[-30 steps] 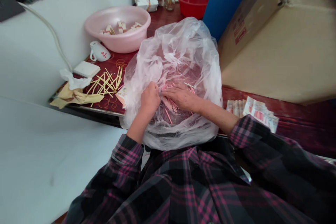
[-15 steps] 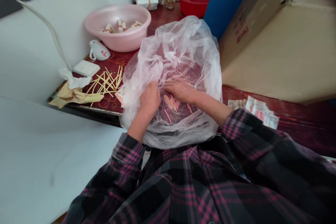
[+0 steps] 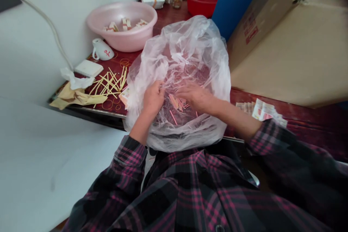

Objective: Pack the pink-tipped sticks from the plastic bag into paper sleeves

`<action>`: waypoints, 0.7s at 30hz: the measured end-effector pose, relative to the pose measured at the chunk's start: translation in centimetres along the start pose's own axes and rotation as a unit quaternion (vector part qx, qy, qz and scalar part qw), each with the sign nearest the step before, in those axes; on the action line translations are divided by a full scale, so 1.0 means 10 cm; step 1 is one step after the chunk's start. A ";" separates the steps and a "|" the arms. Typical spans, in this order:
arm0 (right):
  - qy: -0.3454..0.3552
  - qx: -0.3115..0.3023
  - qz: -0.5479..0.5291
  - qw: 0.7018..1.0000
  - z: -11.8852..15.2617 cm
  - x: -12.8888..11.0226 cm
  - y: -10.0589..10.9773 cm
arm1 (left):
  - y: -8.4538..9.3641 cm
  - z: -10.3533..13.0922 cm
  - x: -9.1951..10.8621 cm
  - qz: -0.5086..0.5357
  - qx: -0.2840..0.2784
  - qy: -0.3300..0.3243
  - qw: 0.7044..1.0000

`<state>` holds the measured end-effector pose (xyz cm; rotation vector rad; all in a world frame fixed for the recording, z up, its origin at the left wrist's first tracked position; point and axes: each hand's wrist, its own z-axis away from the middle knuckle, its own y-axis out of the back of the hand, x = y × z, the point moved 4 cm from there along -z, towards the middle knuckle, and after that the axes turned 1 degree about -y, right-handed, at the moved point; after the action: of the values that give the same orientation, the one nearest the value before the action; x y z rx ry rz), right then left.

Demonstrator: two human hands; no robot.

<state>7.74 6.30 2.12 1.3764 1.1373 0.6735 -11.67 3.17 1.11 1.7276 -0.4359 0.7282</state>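
Observation:
A large clear plastic bag [image 3: 187, 141] lies wide open on the table in front of me. Thin pink sticks [image 3: 176, 102] are scattered in its hollow, most of them bunched near the middle. My left hand [image 3: 154, 98] is closed at the left side of the hollow, against the bag's folds. Whatever its fingertips pinch is hidden from me. Over the sticks, from the right, reaches my right hand [image 3: 198, 97], its fingers stretched leftward and somewhat blurred. I see nothing held in it.
Pale yellow sticks [image 3: 108, 83], crumpled brown paper [image 3: 76, 96] and a tipped white mug [image 3: 102, 50] lie left. Behind stand a pink basin [image 3: 122, 40] holding small bundles and a red basin [image 3: 202, 3]. A cardboard box [image 3: 293, 50] and printed paper slips [image 3: 268, 111] are at right.
My right hand has shifted to the right, uncovering more of the pink sticks, and its forearm has swung outward. My left hand has moved slightly left and stays closed.

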 end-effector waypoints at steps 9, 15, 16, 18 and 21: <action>-0.024 -0.003 0.085 0.996 0.19 0.05 -0.13 | 0.08 -0.12 -0.06 0.027 0.068 -0.012 0.997; -0.055 -0.002 0.074 0.996 0.21 0.06 0.02 | 0.10 -0.15 -0.01 0.013 0.056 -0.022 0.998; -0.036 -0.001 0.064 0.997 0.15 0.00 -0.01 | 0.11 -0.15 -0.01 0.008 0.054 -0.020 0.998; -0.011 -0.006 0.055 0.998 0.05 -0.08 -0.10 | 0.15 -0.16 -0.02 -0.003 0.053 -0.020 0.998; -0.024 -0.005 0.059 0.998 0.11 -0.06 -0.19 | 0.24 -0.19 -0.07 -0.020 0.061 -0.030 0.997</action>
<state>8.04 5.02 0.23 1.4521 1.0182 0.7264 -14.12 4.25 2.65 1.8719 -0.4027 0.6884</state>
